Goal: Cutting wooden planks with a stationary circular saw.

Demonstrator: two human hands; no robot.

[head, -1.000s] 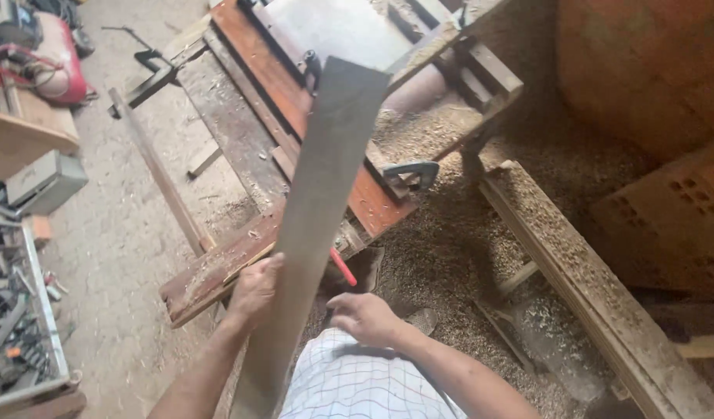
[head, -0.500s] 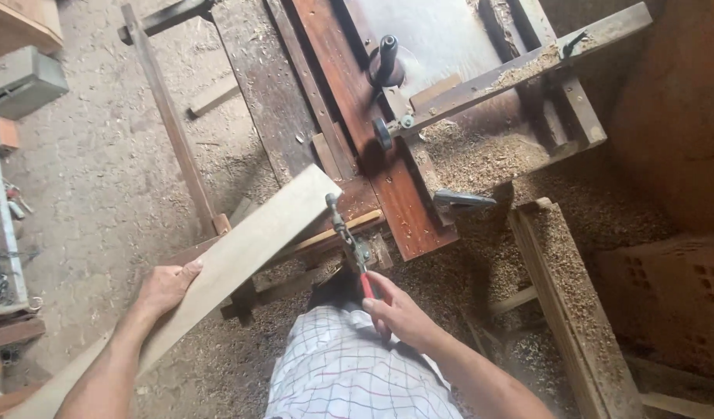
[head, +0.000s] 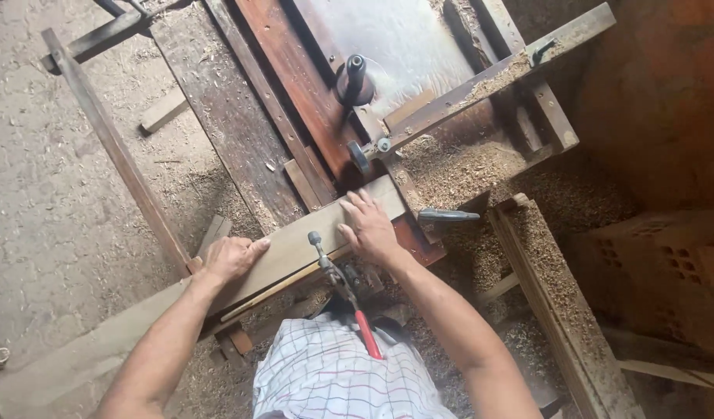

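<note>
Centrally, one long grey plank (head: 295, 248), lying diagonally from lower left to frame centre across the wooden workbench (head: 240, 132). Left hand (head: 231, 257) and right hand (head: 370, 226): both flat, fingers spread, pressing down to steady it. Red-handled clamp (head: 345, 291) just below; sawdust (head: 465, 163) right.

A: Do you see any package, label, sign or screen here?

B: No, I see none of these. No box, no sticker, no display is in view.

A: Also not near the edges?

B: Also not there. Nothing of this kind shows.
</note>
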